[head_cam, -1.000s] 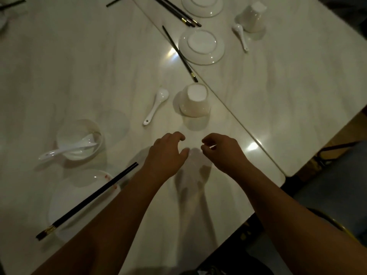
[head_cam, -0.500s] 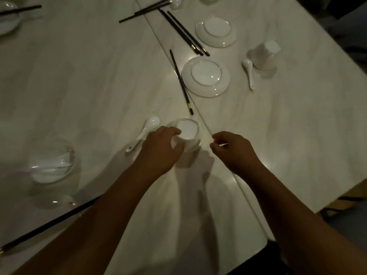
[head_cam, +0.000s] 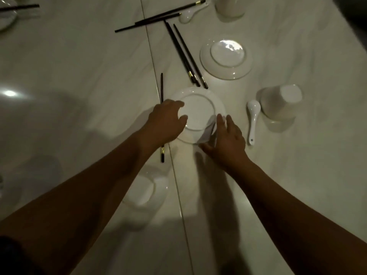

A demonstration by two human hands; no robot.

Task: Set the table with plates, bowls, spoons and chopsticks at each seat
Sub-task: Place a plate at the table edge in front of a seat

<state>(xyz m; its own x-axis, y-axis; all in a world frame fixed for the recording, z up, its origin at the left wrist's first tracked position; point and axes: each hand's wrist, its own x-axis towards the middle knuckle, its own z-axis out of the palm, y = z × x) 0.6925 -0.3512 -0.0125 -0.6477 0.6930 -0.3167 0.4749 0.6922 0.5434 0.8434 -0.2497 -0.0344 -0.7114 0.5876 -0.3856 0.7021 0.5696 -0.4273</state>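
No legible text, label, brand mark or number was observed on any item. The plates (head_cam: 198,114), spoons (head_cam: 253,116) and chopsticks (head_cam: 184,54) were plain, and the bench (head_cam: 79,76) surface carried no sign.

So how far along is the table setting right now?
Little looks finished. Both hands, left and right, are on an upside-down plate. The farther plate and cup are also inverted, and the chopsticks lie scattered.

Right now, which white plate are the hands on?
The nearer upside-down white plate, between both hands; the farther white plate beside the black chopstick pair sits untouched.
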